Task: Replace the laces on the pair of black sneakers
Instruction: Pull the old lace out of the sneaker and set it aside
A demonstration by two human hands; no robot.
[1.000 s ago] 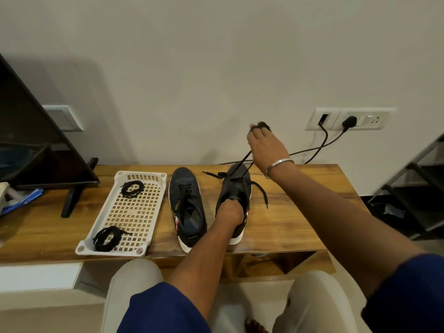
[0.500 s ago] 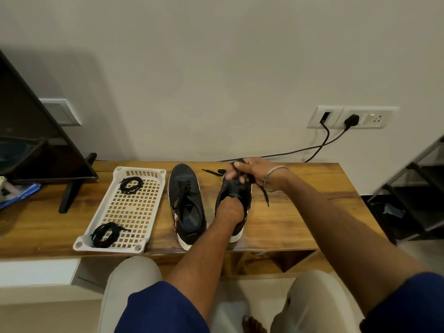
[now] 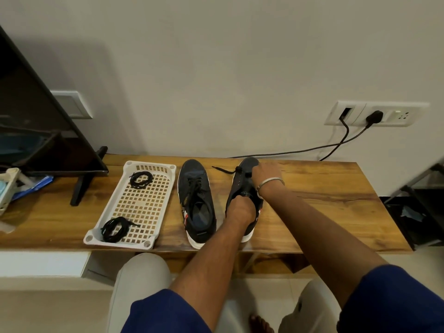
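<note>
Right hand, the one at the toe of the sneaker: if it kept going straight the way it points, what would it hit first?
The right hand points left and slightly away, over the right sneaker. Going on, it would likely meet the loose lace end first, then the left sneaker; depth is unclear.

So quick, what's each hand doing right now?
Left hand: grips the right sneaker at its collar.
Right hand: at that sneaker's toe-end lace; grip cannot be told.

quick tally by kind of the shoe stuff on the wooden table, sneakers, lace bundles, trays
black sneakers: 2, one standing free, one held by both hands
coiled black lace bundles: 2, far and near, both in the tray
white perforated plastic tray: 1
total: 5
</note>
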